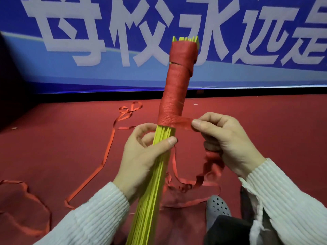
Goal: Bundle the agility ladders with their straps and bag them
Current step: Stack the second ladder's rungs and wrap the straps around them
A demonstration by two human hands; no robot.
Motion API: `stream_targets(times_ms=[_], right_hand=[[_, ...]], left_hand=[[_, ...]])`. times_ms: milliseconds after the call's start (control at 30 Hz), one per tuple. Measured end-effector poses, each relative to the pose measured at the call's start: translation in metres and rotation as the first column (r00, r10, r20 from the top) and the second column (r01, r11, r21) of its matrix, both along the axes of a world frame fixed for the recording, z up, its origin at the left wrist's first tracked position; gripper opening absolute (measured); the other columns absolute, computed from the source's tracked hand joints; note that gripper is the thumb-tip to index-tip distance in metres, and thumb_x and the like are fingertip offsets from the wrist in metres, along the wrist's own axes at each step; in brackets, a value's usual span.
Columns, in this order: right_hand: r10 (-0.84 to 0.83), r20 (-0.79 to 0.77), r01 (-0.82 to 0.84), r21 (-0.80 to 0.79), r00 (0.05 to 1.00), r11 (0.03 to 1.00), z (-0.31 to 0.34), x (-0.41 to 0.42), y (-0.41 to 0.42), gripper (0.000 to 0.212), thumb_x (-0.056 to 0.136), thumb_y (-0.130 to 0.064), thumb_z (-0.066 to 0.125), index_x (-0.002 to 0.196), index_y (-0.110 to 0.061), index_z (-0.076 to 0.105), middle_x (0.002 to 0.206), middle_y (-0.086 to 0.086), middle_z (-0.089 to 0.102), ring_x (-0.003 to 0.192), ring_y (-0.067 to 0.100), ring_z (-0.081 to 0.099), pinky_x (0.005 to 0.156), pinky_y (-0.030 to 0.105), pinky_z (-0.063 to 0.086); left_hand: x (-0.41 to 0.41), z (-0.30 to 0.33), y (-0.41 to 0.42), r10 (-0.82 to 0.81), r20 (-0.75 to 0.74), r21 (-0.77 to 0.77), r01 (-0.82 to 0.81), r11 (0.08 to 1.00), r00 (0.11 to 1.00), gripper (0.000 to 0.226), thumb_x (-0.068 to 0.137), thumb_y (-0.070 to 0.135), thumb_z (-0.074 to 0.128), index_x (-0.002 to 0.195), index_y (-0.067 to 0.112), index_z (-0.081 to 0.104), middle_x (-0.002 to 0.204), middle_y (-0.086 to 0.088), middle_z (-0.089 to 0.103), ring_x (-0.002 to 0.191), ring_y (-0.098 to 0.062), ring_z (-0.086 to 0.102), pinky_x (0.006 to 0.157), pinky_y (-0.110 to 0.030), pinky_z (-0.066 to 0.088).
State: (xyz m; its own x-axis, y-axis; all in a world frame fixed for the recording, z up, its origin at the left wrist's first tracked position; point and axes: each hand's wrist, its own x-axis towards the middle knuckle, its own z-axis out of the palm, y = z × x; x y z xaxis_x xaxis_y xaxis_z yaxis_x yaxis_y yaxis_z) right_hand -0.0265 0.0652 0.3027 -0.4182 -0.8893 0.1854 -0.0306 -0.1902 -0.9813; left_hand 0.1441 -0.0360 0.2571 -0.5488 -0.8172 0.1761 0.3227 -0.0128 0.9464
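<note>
Your left hand (141, 156) is gripping the yellow rungs (152, 183) just below the wrapped part, holding the bundle tilted up over the red floor (70, 138). Your right hand (224, 140) is pinching the red strap (175, 82) taut beside the bundle, its loose length trailing to the floor.

Rung bundle (155, 174) runs from bottom centre up to upper centre of frame, tilted right. Strap (174, 89) wound round its upper half; rung tips poke out above the wrap. Left hand (141, 156) grips the bundle at centre, just below the wrap. Right hand (223, 137) right of the bundle, pinching the strap end stretched sideways from the wrap. Loose strap trails on the floor (265, 110) at left and lower centre. Shoe (218, 209) lower right. Banner (88, 41) across the top, behind the bundle.
</note>
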Motion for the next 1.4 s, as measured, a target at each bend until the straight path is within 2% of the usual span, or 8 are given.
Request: stream_targets(times_ms=[167, 300, 533, 700, 933, 1133, 1300, 1400], right_hand=[[-0.032, 0.068, 0.039, -0.108, 0.997, 0.993, -0.004, 0.004, -0.005, 0.031, 0.066, -0.037, 0.085, 0.065, -0.021, 0.059, 0.051, 0.000, 0.030, 0.044, 0.013, 0.018, 0.048, 0.028, 0.015], [-0.121, -0.074, 0.109, -0.153, 0.990, 0.982, -0.009, 0.023, -0.013, 0.048, 0.074, -0.026, 0.090, 0.060, -0.019, 0.044, 0.048, 0.006, 0.037, 0.040, 0.015, 0.030, 0.039, 0.019, 0.023], [0.200, -0.327, -0.168, 0.122, 0.924, 0.978, -0.006, 0.001, -0.001, 0.008, 0.085, -0.015, 0.075, 0.087, -0.022, 0.070, 0.066, -0.003, 0.056, 0.052, 0.015, 0.043, 0.046, 0.026, 0.036], [0.158, -0.755, 0.145, 0.318, 0.637, 0.937, -0.016, -0.019, 0.000, 0.020, 0.087, -0.018, 0.069, 0.095, -0.036, 0.066, 0.077, -0.006, 0.070, 0.065, 0.015, 0.061, 0.067, 0.035, 0.050], [-0.182, -0.381, 0.284, 0.231, 0.906, 0.931, -0.029, -0.038, -0.006, 0.017, 0.090, -0.004, 0.050, 0.098, -0.019, 0.054, 0.068, 0.003, 0.068, 0.041, 0.022, 0.051, 0.040, 0.027, 0.038], [-0.088, 0.469, -0.046, 0.268, 0.879, 0.962, -0.026, -0.059, 0.002, 0.030, 0.088, -0.039, 0.070, 0.101, -0.012, 0.068, 0.073, 0.002, 0.058, 0.034, 0.002, 0.022, 0.034, 0.015, 0.011], [-0.090, -0.514, 0.343, 0.422, 0.853, 0.839, -0.055, -0.040, -0.015, 0.014, 0.090, -0.033, 0.076, 0.099, -0.022, 0.077, 0.101, -0.009, 0.076, 0.094, 0.009, 0.068, 0.078, 0.025, 0.050], [-0.064, -0.538, 0.188, 0.179, 0.840, 0.966, -0.060, -0.003, -0.034, 0.023, 0.094, -0.026, 0.074, 0.116, -0.025, 0.075, 0.116, -0.013, 0.074, 0.113, 0.001, 0.066, 0.105, 0.027, 0.049]], left_hand=[[0.002, 0.002, 0.006, -0.297, -0.025, 0.064, 0.298, 0.952, 0.955, 0.043, 0.090, 0.035, 0.077, 0.127, 0.013, 0.069, 0.110, -0.024, 0.070, 0.101, -0.038, 0.062, 0.101, -0.067, 0.048], [-0.006, 0.002, 0.017, -0.311, 0.038, 0.066, 0.308, 0.949, 0.950, 0.032, 0.093, 0.042, 0.072, 0.118, 0.022, 0.073, 0.095, -0.009, 0.072, 0.091, -0.030, 0.067, 0.086, -0.051, 0.055], [-0.010, 0.000, 0.011, 0.011, 0.111, -0.153, 0.006, 0.988, 0.994, 0.019, 0.089, 0.007, 0.078, 0.105, 0.012, 0.069, 0.075, 0.001, 0.071, 0.068, -0.016, 0.065, 0.063, -0.032, 0.055], [-0.001, -0.002, -0.005, 0.165, 0.099, -0.023, -0.163, 0.986, 0.981, 0.011, 0.089, 0.008, 0.077, 0.093, 0.012, 0.067, 0.066, -0.003, 0.065, 0.061, -0.018, 0.063, 0.059, -0.034, 0.058], [0.008, -0.003, -0.035, 0.381, 0.056, 0.068, -0.384, 0.921, 0.923, 0.011, 0.090, 0.012, 0.078, 0.098, 0.010, 0.070, 0.069, -0.006, 0.065, 0.056, -0.017, 0.060, 0.053, -0.030, 0.055], [0.018, -0.007, -0.054, 0.445, 0.069, 0.148, -0.451, 0.880, 0.893, 0.012, 0.090, 0.009, 0.076, 0.098, 0.011, 0.067, 0.070, -0.007, 0.063, 0.053, -0.017, 0.058, 0.051, -0.027, 0.054], [0.014, -0.007, -0.037, 0.350, 0.097, 0.126, -0.361, 0.924, 0.932, 0.011, 0.090, 0.013, 0.079, 0.096, 0.011, 0.070, 0.071, -0.005, 0.067, 0.058, -0.016, 0.062, 0.055, -0.032, 0.056], [0.008, -0.007, -0.024, 0.291, 0.129, 0.047, -0.299, 0.953, 0.948, 0.017, 0.089, 0.015, 0.081, 0.099, 0.009, 0.069, 0.072, -0.007, 0.066, 0.060, -0.021, 0.062, 0.057, -0.035, 0.054]])
